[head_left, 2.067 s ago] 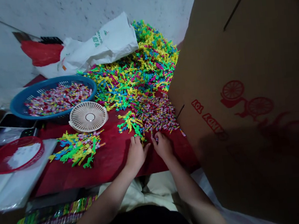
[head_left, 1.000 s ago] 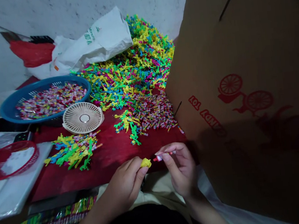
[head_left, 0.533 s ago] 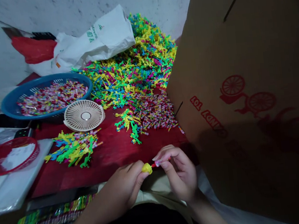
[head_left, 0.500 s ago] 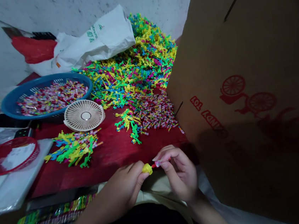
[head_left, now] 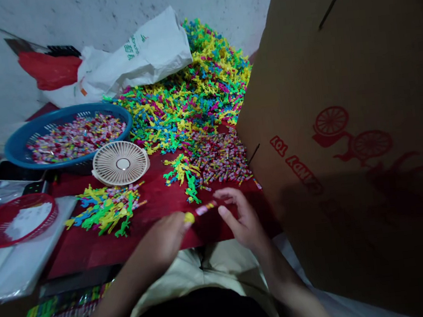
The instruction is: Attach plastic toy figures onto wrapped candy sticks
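My left hand (head_left: 169,238) is closed round a small yellow plastic toy (head_left: 189,217), only its rounded end showing past the thumb. A wrapped candy stick (head_left: 205,208) in pink, yellow and red juts out from that end toward the right. Just beyond the candy's tip is my right hand (head_left: 242,218), thumb and fingers apart, with nothing seen between them. Farther back lie a pile of wrapped candy sticks (head_left: 221,160) and a large heap of yellow, green, blue and pink plastic toys (head_left: 220,66). Toys joined to candies form a bunch (head_left: 105,210) at left.
A beige round fan (head_left: 121,163) stands in front of a blue basket (head_left: 10,149) of candies. At far left, a red basket (head_left: 53,215) rests by clear plastic bags (head_left: 5,281). A white sack (head_left: 147,54) lies behind. A tall cardboard box (head_left: 339,74) borders the right side.
Both hands have risen and moved forward over the red tabletop, the left also leftward with the toy and candy. My right fingers have come off the candy and spread.
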Demonstrator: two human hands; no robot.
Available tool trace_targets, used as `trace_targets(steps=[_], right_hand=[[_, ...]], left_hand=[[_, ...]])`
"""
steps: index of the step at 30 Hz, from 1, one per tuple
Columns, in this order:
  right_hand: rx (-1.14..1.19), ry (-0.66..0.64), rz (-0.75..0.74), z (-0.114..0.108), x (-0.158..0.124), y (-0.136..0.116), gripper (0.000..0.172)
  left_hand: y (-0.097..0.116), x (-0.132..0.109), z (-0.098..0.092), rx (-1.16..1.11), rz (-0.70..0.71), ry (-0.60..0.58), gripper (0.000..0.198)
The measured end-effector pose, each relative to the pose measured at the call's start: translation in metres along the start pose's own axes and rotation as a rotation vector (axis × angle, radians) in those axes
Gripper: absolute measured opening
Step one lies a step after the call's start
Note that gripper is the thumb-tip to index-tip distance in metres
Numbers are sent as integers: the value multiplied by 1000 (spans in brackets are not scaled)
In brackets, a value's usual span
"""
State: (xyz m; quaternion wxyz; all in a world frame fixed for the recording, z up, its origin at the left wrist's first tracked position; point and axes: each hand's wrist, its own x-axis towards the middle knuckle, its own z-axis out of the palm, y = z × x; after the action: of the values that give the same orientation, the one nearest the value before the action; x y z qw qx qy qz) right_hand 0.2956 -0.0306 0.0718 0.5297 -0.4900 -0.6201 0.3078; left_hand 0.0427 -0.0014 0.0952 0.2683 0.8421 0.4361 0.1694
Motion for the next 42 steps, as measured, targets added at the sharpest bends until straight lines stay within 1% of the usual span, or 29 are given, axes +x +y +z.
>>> trace_targets(steps=[1,2,3,5,6,7,8,10,11,13,14,16,17,18,20,22,24,25,28,29,31,33,34,36,38,39,40,41,42], right_hand=[[-59,26,18,0,7,19,36],[-115,51,34,1,13,37,38],[-181,63,42,4,17,55,38],[-348,43,71,12,21,83,39],[-433,19,79,18,21,93,39],[-512,-3,87,24,20,99,39],[-583,-22,92,30,18,103,39],[-689,-58,95,41,16,104,41],[-724,-72,94,45,16,103,42],[-752,-78,93,49,17,102,40],[-746,-67,94,49,18,103,37],[-717,-27,100,47,18,104,26],[-707,-8,104,45,18,105,21],[-703,7,105,43,18,106,17],[-708,30,107,39,16,108,13],[-706,56,115,35,13,110,13],[-691,83,132,34,10,111,9],[-677,97,141,34,9,113,11],[-605,130,164,35,8,116,30],[-569,138,167,34,9,118,33],[-485,158,171,33,10,120,34],[-389,189,178,31,11,120,32],[-337,208,184,30,10,118,31],[-245,236,191,31,6,108,30],[-95,251,191,34,-2,88,30],[2,254,196,36,-7,75,30],[172,264,209,37,-12,61,32],[333,273,237,38,-16,47,34],[436,283,256,38,-20,32,36]], left_hand=[[-22,2,-8,94,-48,76,33],[-46,3,-17,224,-111,135,32],[-70,2,-27,370,-193,232,31],[-110,-4,-46,615,-343,306,30],[-124,-8,-53,729,-433,330,34],[-133,-11,-57,819,-486,351,39],[-136,-13,-58,886,-512,378,44],[-129,-11,-51,923,-484,455,52],[-120,-7,-43,889,-448,496,53],[-96,9,-19,743,-388,542,50],[-83,19,-4,643,-323,510,44],[-60,41,27,501,-173,335,36],[-51,51,42,454,-117,253,36],[-44,60,55,408,-82,199,38],[-36,74,74,341,-57,152,42],[-35,78,85,295,-59,157,40],[-38,75,88,256,-63,176,36],[-40,70,87,233,-65,187,33],[-45,52,80,163,-64,218,26],[-47,46,77,81,-81,256,23],[-51,37,73,-183,-159,384,21],[-53,32,71,-452,-254,511,30],[-53,30,71,-537,-286,548,35],[-49,27,70,-591,-303,566,40],[-38,23,70,-666,-297,555,40],[-31,20,70,-701,-288,538,39],[-22,16,69,-725,-272,512,37],[-13,13,67,-728,-248,478,36],[-4,10,65,-700,-213,431,35]])
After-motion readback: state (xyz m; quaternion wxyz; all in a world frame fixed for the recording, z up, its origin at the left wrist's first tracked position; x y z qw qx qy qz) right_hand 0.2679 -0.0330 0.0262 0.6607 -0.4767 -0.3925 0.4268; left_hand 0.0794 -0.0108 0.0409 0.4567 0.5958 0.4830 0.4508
